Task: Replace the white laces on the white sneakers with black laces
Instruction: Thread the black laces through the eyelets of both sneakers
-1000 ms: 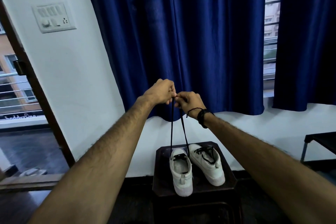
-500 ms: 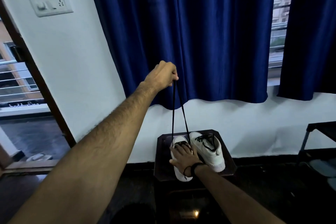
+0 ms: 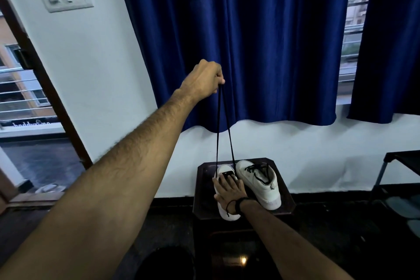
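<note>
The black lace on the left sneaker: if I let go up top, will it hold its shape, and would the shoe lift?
The black lace is probably floppy: it runs straight only because the left hand pulls it taut, so it would likely collapse. The left sneaker seems light and might lift or tip, which may be why the right hand presses it to the stool.

Both arms (image 3: 127, 173) are bare and hairy, with no sleeves. The right wrist has a black band (image 3: 239, 205) on it. A thin black string (image 3: 228, 208) sits beside the band.
</note>
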Available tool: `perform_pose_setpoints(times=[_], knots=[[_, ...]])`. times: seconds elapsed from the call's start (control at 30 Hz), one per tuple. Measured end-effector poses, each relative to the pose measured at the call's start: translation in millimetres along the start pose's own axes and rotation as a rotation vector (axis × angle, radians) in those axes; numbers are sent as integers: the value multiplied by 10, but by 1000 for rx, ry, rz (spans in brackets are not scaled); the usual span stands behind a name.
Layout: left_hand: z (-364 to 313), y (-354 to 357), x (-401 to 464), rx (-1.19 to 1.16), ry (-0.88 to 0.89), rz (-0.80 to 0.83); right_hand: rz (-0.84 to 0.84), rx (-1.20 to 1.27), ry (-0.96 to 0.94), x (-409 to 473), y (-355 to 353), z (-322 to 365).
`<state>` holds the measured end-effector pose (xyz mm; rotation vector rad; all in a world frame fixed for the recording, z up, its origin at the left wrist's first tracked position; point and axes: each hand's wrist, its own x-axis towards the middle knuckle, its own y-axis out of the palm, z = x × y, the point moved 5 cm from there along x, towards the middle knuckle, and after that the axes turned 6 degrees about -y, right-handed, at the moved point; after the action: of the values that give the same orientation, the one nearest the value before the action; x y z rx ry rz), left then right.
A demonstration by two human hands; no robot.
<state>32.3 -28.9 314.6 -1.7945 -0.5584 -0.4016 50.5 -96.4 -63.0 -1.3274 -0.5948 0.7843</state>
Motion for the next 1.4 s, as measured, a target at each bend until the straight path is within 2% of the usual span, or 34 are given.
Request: perform_pose_setpoints(times=[0.2,0.37,0.4,0.47,0.53,0.57,0.6,0.63,0.7,0.77,0.9,1.0,1.1,1.23,1.33,1.4], knots=[[-10,-47,33,-33,3,-39,-30,-15,-19,22,17,-13],[-7,-11,55,-4,-17,87,-5,56,-34,-40,-58,6],[20,-1,51,3,-25,106,-101,62,-70,-77,-159,8],[90,28,41,-21,-40,121,-523,100,-104,-196,-481,-3],[150,62,35,-52,-48,111,-922,317,39,-318,-814,-117],[169,75,32,-61,-49,106,-1002,478,126,-321,-949,-180],[175,86,33,-72,-49,102,-961,647,175,-248,-1047,-219],[174,90,31,-79,-48,99,-839,779,172,-142,-1125,-214],[177,92,39,-88,-46,93,-542,1021,62,38,-1236,-97],[227,100,46,-95,-59,80,-423,1186,-23,135,-1319,-26],[484,166,-31,-154,-122,13,-473,1312,16,252,-1267,-105],[825,296,-167,-264,-231,-40,-530,1373,52,224,-1239,-219],[1198,545,-370,-419,-371,-79,-507,1443,-23,183,-1303,-294],[1448,940,-713,-606,-488,-87,-449,1415,-97,182,-1477,-329],[1676,1248,-910,-720,-688,-99,-475,1370,-81,205,-1528,-376],[1834,1530,-1054,-594,-858,19,-489,1311,-52,224,-1529,-408]])
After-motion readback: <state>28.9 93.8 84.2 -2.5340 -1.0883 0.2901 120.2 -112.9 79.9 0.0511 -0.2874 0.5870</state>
